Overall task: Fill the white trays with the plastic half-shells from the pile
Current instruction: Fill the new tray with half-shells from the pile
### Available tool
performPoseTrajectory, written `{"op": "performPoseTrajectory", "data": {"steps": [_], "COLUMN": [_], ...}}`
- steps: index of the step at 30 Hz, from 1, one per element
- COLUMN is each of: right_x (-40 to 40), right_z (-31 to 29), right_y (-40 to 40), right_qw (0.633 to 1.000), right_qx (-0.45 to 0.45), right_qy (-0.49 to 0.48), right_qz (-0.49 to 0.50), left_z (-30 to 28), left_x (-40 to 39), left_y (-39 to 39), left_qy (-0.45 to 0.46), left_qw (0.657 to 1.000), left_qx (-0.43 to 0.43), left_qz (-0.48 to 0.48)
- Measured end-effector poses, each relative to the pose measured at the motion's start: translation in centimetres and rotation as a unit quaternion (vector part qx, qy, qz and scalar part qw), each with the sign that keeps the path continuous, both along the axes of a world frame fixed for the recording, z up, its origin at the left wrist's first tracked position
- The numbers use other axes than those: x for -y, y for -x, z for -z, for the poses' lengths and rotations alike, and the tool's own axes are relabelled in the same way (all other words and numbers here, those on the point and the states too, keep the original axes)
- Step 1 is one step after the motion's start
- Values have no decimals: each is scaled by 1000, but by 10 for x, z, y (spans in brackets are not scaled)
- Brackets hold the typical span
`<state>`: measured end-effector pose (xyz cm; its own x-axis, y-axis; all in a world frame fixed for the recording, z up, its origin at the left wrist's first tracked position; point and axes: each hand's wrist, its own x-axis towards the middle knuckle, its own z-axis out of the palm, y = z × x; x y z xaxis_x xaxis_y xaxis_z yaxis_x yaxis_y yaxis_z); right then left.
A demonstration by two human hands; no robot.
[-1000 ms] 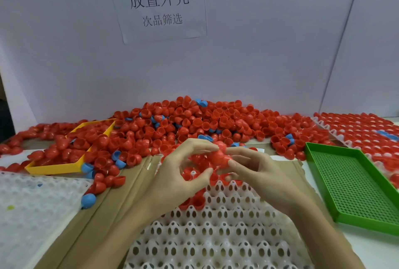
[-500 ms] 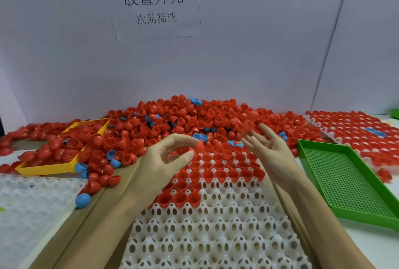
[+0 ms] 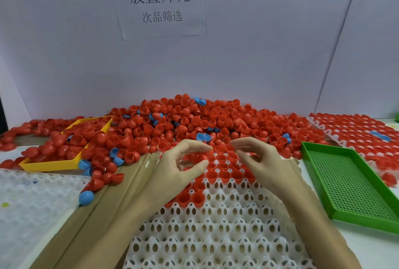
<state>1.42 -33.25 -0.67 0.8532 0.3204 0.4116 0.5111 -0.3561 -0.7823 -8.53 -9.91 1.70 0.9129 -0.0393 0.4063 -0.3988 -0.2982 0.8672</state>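
Left hand [image 3: 172, 169] grip is narrow, thumb and forefinger curled round one red shell [image 3: 195, 157], held just above the tray [image 3: 216, 236], likely to turn it cup-up before seating. Right hand [image 3: 265, 160] grip: fingers curled inward just right of the left grip; something red shows behind them but cannot tell if it holds a shell. Directly under both grips the tray's far rows are filled with shells, open side up; near rows toward the person are still empty, so filling probably runs far to near. Pile [image 3: 194, 121] lies just beyond the grips against the wall, mostly red with a few blue shells [image 3: 203, 137], close enough for short reaches. Right of the right grip, a green tray [image 3: 345, 184] sits on the bench, and beyond it a filled tray [image 3: 356, 130]. Left of the left grip, a yellow tray [image 3: 51, 164] holds loose shells. Next: seat the held shell in the nearest free cup.
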Motion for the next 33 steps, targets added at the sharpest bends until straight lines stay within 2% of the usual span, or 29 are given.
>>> {"op": "performPoseTrajectory", "data": {"steps": [2, 4, 9, 12, 14, 18, 23, 25, 27, 28, 33], "right_x": [-4, -4, -5, -5, -5, 1, 8, 4, -2, -4, -8], "right_z": [4, 7, 10, 9, 7, -5, -12, -12, -15, -16, -13], "right_y": [-7, -14, -16, -12, -8, -7, 0, 5, 14, 17, 19], "right_qw": [985, 968, 965, 964, 972, 993, 996, 997, 966, 950, 942], "right_qx": [58, 68, 96, 82, 64, 44, -5, -64, -174, -206, -223], "right_qy": [161, 238, 243, 254, 227, 97, 85, 4, -86, -99, -90], "right_qz": [31, 42, 13, 12, 16, 47, 16, -49, -170, -213, -232], "left_z": [0, 0, 0, 1, 2, 2, 1, 3, 5, 7, 10], "left_x": [1, 1, -2, -5, -6, -8, -6, -4, 0, 2, 5], "left_y": [0, 0, -1, -3, -3, -4, -3, -2, -2, -1, -2], "left_qy": [-2, -3, -5, -1, 6, 26, 28, 4, -19, -30, -86], "left_qw": [1000, 1000, 1000, 1000, 1000, 1000, 1000, 1000, 999, 999, 994], "left_qx": [-2, -2, -1, -4, -6, -9, -8, 0, 3, 6, 47], "left_qz": [-7, -11, -15, -17, -16, -5, 12, 15, 26, 33, 44]}}
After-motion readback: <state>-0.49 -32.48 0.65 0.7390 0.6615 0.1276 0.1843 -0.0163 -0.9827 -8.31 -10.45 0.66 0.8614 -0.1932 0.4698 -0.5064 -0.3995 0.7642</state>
